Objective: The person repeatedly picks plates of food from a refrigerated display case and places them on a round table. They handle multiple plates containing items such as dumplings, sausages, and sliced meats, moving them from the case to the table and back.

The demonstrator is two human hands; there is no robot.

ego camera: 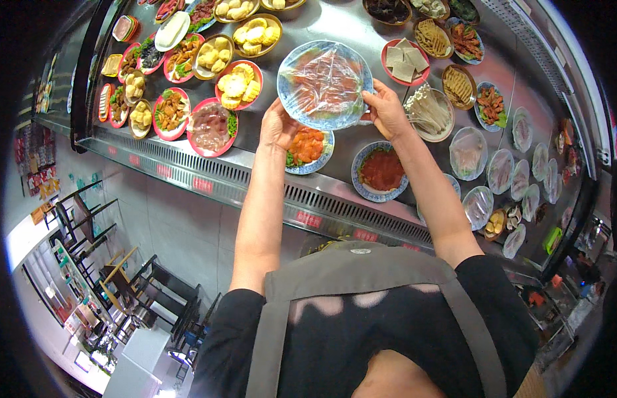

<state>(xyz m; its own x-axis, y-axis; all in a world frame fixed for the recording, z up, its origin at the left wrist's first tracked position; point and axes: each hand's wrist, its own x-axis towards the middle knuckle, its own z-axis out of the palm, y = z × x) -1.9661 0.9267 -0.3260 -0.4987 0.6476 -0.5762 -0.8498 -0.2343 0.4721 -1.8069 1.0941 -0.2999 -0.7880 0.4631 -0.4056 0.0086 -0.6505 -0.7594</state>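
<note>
Both my hands hold up a blue-patterned plate (323, 84) wrapped in clear plastic film, with reddish-orange food under the film. My left hand (278, 125) grips the plate's lower left rim. On the right rim, my right hand (386, 108) pinches the plate with the thumb on top. Below the plate, partly hidden by it and by my left hand, a plate of orange meat pieces with green leaves (308, 149) rests on the metal shelf. A blue-rimmed plate of red sliced meat (383, 169) sits under my right forearm.
Plates of corn (239, 85), sliced pale meat (212, 126) and potato-like chunks lie to the left. White enoki mushrooms (429, 113), tofu slabs (405, 61) and several film-wrapped plates (468, 153) are on the right. A slotted vent (358, 214) runs along the display case's front edge.
</note>
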